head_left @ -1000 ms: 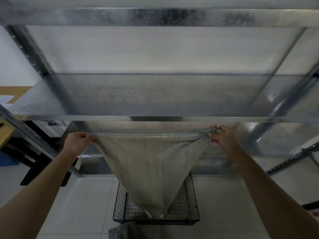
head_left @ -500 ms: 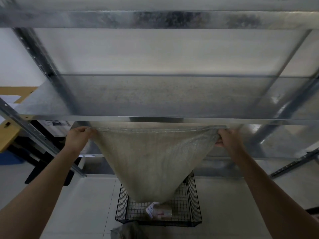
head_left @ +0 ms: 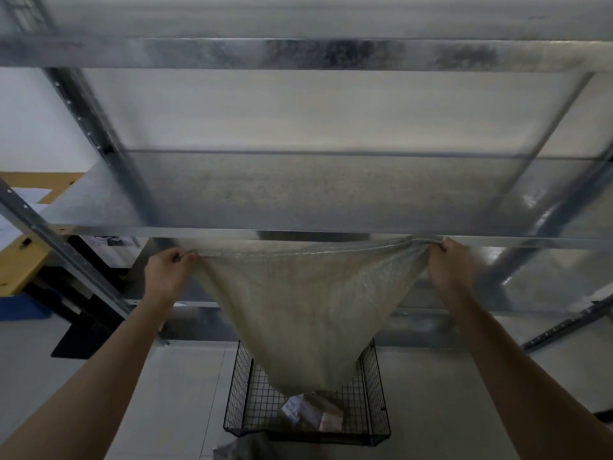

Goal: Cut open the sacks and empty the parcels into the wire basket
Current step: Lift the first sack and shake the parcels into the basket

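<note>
A pale woven sack [head_left: 308, 313] hangs upside down, stretched wide between my hands. My left hand [head_left: 167, 272] grips its left corner and my right hand [head_left: 447, 267] grips its right corner, both raised just below a metal shelf edge. The sack narrows to a point over the black wire basket [head_left: 374, 416] on the floor. A parcel [head_left: 311, 411] with a white label lies in the basket under the sack's low end.
A galvanised steel rack [head_left: 298, 197] fills the upper view, with a slanted upright [head_left: 66, 257] at the left. Another greyish sack [head_left: 242, 448] lies on the floor before the basket. A yellow table edge [head_left: 20, 263] and a blue bin [head_left: 16, 305] sit far left.
Both hands have lifted the sack higher, close to the shelf edge. Its low end rose out of the basket, and a parcel now lies uncovered there.
</note>
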